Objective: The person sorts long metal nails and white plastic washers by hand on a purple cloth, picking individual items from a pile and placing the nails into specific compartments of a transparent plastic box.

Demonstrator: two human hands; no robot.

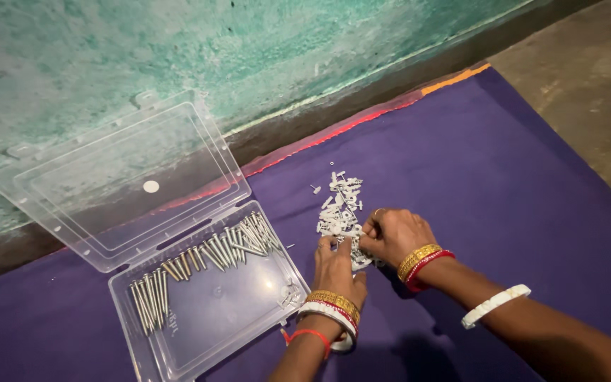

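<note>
Kneading into the near end of a heap of small white plastic plugs (339, 205), both hands are brought together at one spot on the purple cloth (503, 177). The left hand (337, 265) is laid flat-knuckled with its fingers curled down onto the heap, closed on a few plugs as far as can be judged, though the pieces under the fingers are hidden. The right hand (394, 235) is curled tight beside it, touching it, its fingertips pinched on plugs at the heap's edge; exactly what is pinched cannot be told. The heap is kept loose on the cloth, just right of the clear plastic box (210, 332), so pieces are within easy reach of both hands.

The box is left open, its lid (118, 184) propped back towards the green wall (178, 49), so nothing blocks access from above. Long metal screws (206, 258) are ranged side by side along the far edge of the tray, in a slanting row, apart from the white pieces; a few small bits lie alone near the tray's right side. Bangles are worn on both wrists.
</note>
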